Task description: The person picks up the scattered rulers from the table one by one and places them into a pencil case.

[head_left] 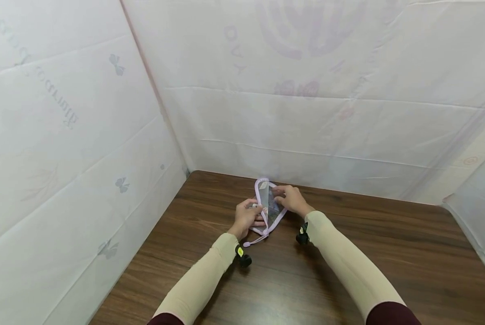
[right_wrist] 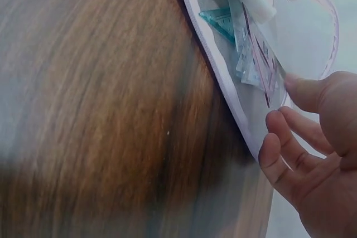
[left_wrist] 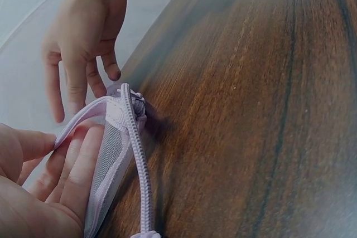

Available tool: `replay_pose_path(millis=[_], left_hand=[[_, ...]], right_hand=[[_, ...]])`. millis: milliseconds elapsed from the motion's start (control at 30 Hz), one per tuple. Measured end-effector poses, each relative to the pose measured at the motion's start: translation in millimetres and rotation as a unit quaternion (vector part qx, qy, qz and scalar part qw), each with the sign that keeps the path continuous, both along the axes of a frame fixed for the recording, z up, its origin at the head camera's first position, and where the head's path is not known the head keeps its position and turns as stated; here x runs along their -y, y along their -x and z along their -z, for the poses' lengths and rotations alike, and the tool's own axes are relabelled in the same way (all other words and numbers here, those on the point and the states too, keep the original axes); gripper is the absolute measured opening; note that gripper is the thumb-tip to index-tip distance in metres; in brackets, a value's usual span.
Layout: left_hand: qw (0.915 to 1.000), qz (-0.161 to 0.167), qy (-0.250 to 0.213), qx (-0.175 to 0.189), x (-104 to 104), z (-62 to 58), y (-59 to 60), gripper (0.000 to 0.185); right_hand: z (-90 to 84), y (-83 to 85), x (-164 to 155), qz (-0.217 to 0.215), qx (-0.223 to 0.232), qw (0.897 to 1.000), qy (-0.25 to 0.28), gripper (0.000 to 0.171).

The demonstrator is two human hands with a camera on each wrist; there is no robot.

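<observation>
A see-through mesh zip pouch [head_left: 281, 215] with lavender edging and a cord pull stands tilted near the table's back edge. My left hand [head_left: 244, 216] pinches its lavender edge between thumb and fingers, holding the mouth apart. In the right wrist view, clear plastic set squares [right_wrist: 259, 62] and a teal set square [right_wrist: 220, 23] show inside the pouch. My right hand [head_left: 292, 198] is at the pouch's other side, thumb [right_wrist: 304, 93] right at the end of the clear pieces. Its fingers [left_wrist: 75, 82] are loosely extended by the pouch in the left wrist view.
The dark wood-grain table [head_left: 348, 271] lies under both forearms. White printed sheeting [head_left: 328, 126] hangs close behind the table, and more runs along its left side. A black camera [head_left: 244, 260] is strapped to the left wrist, another camera [head_left: 302, 237] to the right.
</observation>
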State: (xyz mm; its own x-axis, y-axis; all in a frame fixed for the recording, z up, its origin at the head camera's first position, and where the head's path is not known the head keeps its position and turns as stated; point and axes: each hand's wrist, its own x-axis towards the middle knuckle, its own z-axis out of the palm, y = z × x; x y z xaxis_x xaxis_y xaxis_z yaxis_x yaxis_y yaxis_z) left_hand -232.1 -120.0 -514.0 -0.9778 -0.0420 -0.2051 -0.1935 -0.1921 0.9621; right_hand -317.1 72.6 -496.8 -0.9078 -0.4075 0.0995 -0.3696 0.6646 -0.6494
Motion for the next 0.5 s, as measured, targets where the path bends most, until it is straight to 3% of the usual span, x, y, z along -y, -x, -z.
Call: replay_pose_path(millis=[500], left_hand=[[1.0000, -0.006, 0.006, 0.004, 6.9, -0.5, -1.3, 0.027]], right_hand=[[-6.5, -0.8, -6.5, -0.002, -0.098, 0.995, 0.013, 0.044]])
